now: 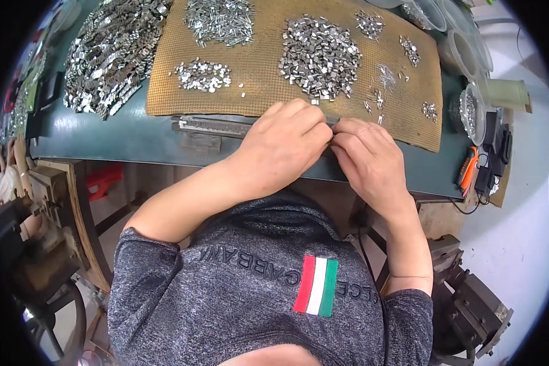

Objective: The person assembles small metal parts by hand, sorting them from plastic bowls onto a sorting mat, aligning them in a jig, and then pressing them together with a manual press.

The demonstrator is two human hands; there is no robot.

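My left hand [280, 149] and my right hand [372, 161] meet at the front edge of a tan textured mat [259, 91]. The fingers of both are bent and pinched together, fingertips almost touching. Whatever lies between them is hidden. A long narrow slotted metal bar [212, 127] runs from the left under my left hand, with a clear block [201, 145] below it. Just beyond my fingers is a large heap of small silvery metal pieces [320, 58]. Left of it lie a pile of thin metal pins [219, 23] and a patch of small shiny links [202, 76].
A big pile of linked metal strips [116, 52] covers the table's left. Small clusters of metal parts [369, 25] dot the mat's right side. Plastic tubs [460, 52] line the right edge, near orange-handled pliers [468, 168]. Other people's arms [21, 161] show far left.
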